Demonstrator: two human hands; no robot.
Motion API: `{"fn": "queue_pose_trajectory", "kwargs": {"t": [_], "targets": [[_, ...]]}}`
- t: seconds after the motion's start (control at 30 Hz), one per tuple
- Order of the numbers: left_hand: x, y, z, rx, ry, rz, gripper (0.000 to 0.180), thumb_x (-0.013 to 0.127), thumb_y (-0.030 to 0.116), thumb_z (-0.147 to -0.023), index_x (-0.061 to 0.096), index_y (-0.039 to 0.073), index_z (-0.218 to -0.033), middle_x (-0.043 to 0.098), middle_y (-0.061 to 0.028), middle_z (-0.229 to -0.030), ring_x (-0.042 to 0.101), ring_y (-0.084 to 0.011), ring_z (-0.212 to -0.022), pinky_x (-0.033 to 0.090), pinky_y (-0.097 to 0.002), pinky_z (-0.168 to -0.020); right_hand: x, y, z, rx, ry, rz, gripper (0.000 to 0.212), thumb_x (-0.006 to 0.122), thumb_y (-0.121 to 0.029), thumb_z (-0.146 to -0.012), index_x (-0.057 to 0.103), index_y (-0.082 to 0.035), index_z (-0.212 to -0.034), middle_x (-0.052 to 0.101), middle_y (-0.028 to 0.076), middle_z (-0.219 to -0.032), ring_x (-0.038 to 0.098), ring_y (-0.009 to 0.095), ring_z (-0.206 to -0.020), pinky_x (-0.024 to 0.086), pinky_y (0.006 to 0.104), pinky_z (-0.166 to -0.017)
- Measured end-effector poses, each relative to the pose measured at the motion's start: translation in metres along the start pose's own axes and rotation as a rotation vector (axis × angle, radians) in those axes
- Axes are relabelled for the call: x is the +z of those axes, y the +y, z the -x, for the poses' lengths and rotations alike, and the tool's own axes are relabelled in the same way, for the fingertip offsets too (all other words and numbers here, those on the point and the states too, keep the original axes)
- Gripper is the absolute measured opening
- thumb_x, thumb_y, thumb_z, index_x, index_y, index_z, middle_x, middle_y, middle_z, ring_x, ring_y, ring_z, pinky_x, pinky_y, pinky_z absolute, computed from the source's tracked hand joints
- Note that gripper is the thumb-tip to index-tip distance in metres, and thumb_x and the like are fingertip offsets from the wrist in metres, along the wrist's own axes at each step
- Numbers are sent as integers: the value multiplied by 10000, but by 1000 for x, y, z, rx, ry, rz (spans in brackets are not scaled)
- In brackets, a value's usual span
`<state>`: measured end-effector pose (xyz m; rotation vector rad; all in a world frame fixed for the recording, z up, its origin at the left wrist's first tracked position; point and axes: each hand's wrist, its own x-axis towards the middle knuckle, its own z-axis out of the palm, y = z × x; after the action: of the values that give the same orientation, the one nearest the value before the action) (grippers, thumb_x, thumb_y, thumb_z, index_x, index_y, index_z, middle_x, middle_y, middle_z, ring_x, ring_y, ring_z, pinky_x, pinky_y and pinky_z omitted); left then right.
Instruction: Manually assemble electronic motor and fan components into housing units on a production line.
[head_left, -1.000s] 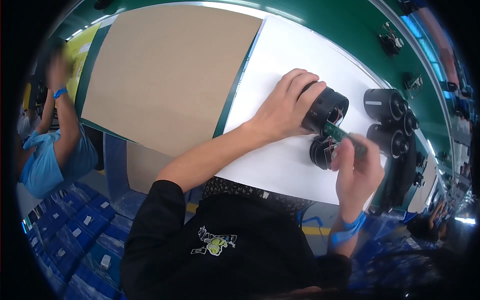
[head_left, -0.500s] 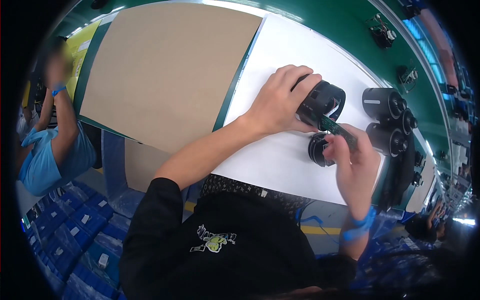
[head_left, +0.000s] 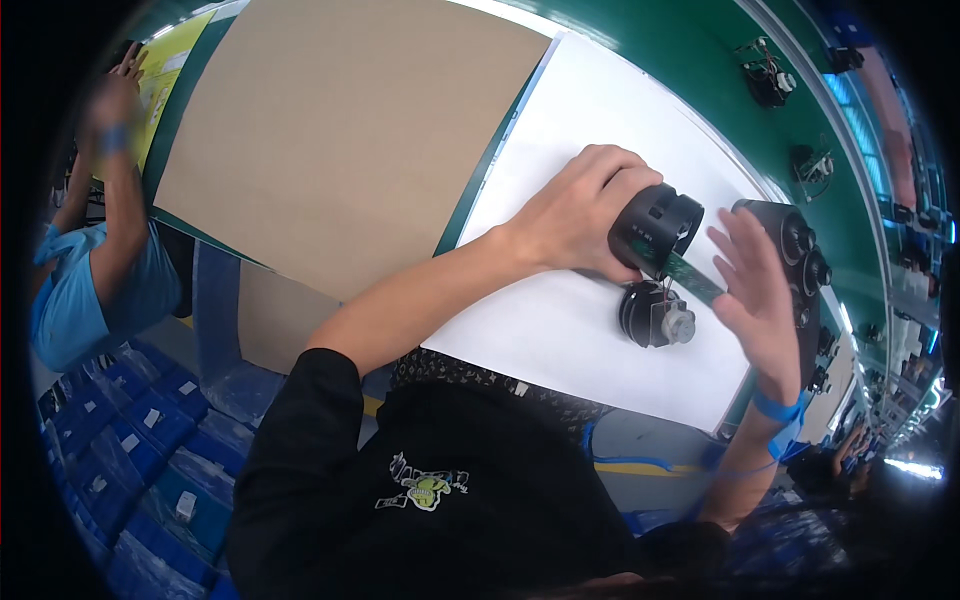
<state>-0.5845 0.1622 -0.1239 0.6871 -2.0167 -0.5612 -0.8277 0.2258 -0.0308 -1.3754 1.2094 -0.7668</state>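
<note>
My left hand point(head_left: 600, 205) is wrapped round a black cylindrical housing point(head_left: 648, 232) held above the white sheet. From the housing's open end sticks a narrow green circuit board point(head_left: 692, 276), its inner part hidden inside. My right hand point(head_left: 755, 290) is open with its fingers spread, the thumb close to the board's outer end; whether they touch I cannot tell. Just below the housing lies a round black part point(head_left: 637, 312) with a grey motor-like piece point(head_left: 678, 325) and thin wires on it.
Several black cylindrical units point(head_left: 797, 240) stand to the right, partly behind my right hand. Two wired assemblies point(head_left: 768, 80) rest on the green surface at the far right. A brown board point(head_left: 340, 140) covers the left side. A co-worker in a blue garment point(head_left: 85, 290) is at far left.
My right hand has let its pinch on the circuit board go, spread its fingers and moved right. The housing in my left hand has shifted slightly down and right.
</note>
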Motion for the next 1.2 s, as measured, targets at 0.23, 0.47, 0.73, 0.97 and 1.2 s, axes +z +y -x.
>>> {"fn": "queue_pose_trajectory", "kwargs": {"t": [0.23,0.47,0.73,0.97,1.2], "targets": [[17,5,-1,45,11,-28,937,936,230,-451,481,87,-1258,503,-139,-1210,502,-355,-1138,483,-429,-948,23,18,-10,72,66,-94,727,727,4,-806,326,25,-1412,409,186,-1386,471,268,-1267,444,407,-1045],[24,12,-12,40,-42,-60,977,942,267,-436,486,133,-1289,501,-133,-1222,497,-361,-1147,478,-435,-957,3,42,-46,84,38,74,840,937,-214,-543,541,15,-1247,595,94,-1144,566,200,-1081,464,335,-992],[20,11,-22,-185,-303,147,870,918,408,-501,577,119,-1247,543,-111,-1236,604,-310,-1045,516,-377,-909,-5,127,52,110,132,-392,848,563,-602,-884,384,34,-1416,477,155,-1371,471,248,-1274,389,366,-1063],[34,25,-22,-322,-230,143,817,892,449,-565,578,49,-1204,624,-118,-1073,637,-280,-979,533,-339,-825,62,127,79,-174,165,-952,656,512,-414,-979,301,-42,-1477,398,140,-1464,405,316,-1342,373,490,-1076],[47,34,-31,-591,-293,294,809,802,599,-639,589,-31,-1102,667,-205,-989,670,-302,-902,531,-337,-815,23,129,100,17,242,-1150,730,560,-543,-907,313,-169,-1483,397,153,-1469,413,364,-1326,453,511,-956]]}}
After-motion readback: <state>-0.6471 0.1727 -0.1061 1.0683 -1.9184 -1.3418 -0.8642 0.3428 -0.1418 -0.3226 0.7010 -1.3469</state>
